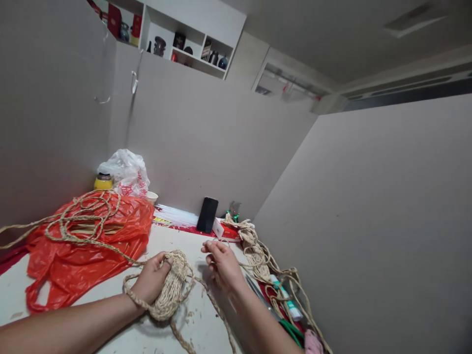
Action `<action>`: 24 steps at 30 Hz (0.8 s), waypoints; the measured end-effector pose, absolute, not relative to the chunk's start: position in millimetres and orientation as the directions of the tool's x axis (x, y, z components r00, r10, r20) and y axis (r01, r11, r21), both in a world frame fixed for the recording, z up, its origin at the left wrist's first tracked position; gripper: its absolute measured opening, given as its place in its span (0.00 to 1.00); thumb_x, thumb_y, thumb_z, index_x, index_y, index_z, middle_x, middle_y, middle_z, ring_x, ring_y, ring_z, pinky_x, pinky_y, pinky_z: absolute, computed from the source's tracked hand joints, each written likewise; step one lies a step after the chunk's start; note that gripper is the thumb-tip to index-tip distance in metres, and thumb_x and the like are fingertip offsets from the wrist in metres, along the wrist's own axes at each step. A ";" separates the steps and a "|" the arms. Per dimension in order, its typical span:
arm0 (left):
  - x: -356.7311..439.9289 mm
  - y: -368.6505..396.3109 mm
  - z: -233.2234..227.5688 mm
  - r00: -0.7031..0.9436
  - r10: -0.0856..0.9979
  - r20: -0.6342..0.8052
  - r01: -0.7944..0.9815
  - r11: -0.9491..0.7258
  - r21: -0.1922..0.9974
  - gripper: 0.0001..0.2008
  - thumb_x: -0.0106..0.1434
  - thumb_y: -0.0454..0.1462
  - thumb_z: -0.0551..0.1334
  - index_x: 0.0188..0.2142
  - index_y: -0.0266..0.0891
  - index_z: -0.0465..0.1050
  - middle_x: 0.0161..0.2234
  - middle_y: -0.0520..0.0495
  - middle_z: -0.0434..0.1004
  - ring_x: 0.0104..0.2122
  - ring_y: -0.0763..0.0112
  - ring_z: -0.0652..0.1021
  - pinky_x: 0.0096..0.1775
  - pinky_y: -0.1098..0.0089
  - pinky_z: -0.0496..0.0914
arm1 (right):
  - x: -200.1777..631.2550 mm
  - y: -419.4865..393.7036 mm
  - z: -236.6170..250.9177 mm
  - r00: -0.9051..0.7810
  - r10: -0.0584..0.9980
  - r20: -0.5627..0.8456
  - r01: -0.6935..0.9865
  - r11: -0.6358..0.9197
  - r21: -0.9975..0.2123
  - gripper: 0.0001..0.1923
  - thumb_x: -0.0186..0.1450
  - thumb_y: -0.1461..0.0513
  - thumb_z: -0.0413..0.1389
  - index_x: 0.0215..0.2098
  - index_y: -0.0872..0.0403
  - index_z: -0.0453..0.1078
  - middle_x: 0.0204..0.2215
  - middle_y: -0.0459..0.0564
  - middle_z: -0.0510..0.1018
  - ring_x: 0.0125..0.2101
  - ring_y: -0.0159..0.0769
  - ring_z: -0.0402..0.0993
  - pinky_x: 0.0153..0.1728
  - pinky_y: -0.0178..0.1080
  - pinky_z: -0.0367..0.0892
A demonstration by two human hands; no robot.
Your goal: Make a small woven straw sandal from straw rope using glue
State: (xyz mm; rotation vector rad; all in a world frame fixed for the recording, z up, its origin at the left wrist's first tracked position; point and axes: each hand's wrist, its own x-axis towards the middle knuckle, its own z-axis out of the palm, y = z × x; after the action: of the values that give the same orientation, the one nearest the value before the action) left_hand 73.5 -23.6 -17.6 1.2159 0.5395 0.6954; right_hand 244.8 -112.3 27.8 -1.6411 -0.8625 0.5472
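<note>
My left hand (151, 279) is closed around an oval bundle of braided straw rope (174, 285), its thumb pressed on the top. A loose loop of the rope hangs around my left wrist side. One strand trails from the bundle toward the lower right, and another runs back to the left over a red plastic bag (129, 231). My right hand (223, 265) is raised to the right of the bundle, apart from it. Its fingers are loosely bent with tips apart, and I see nothing held in them. The palm side is partly hidden.
More rope (256, 258) lies heaped along the right partition, beside green-handled scissors (289, 329) and a white-and-green tube (291, 305). A black phone (207, 215) leans at the back. A yellow jar (103, 182) and a white plastic bag (127, 172) stand back left. Grey partitions enclose the table.
</note>
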 end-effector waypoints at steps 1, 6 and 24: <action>73.3 -23.9 -18.3 0.680 0.734 -0.008 -0.187 0.183 0.965 0.14 0.54 0.47 0.62 0.32 0.38 0.68 0.22 0.54 0.72 0.24 0.68 0.72 0.29 0.70 0.65 | 254.8 -111.2 35.5 0.633 0.767 0.109 0.305 -0.117 -0.945 0.21 0.63 0.46 0.51 0.36 0.56 0.68 0.30 0.49 0.76 0.19 0.27 0.67 0.15 0.30 0.59; 71.9 -25.7 -15.1 0.674 0.739 0.020 -0.185 0.142 0.972 0.13 0.54 0.46 0.61 0.29 0.38 0.67 0.21 0.55 0.68 0.24 0.70 0.69 0.30 0.71 0.64 | 322.0 -107.1 71.2 0.684 0.684 0.253 0.618 -0.359 -0.700 0.14 0.67 0.57 0.53 0.48 0.56 0.66 0.43 0.51 0.74 0.36 0.36 0.74 0.35 0.43 0.72; 71.9 -26.4 -14.4 0.634 0.765 0.112 -0.121 -0.045 0.992 0.11 0.56 0.44 0.58 0.27 0.39 0.69 0.26 0.52 0.71 0.33 0.62 0.71 0.40 0.68 0.64 | 388.8 -119.1 88.0 0.456 0.696 0.555 0.789 -0.605 0.110 0.11 0.68 0.62 0.49 0.42 0.56 0.73 0.46 0.57 0.74 0.54 0.49 0.59 0.53 0.51 0.54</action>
State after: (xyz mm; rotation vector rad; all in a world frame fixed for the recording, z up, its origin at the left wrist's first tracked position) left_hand 71.9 -26.4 -14.4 1.4475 0.5769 0.7851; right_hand 388.8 -119.1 88.0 -2.5381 -1.3055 -0.8498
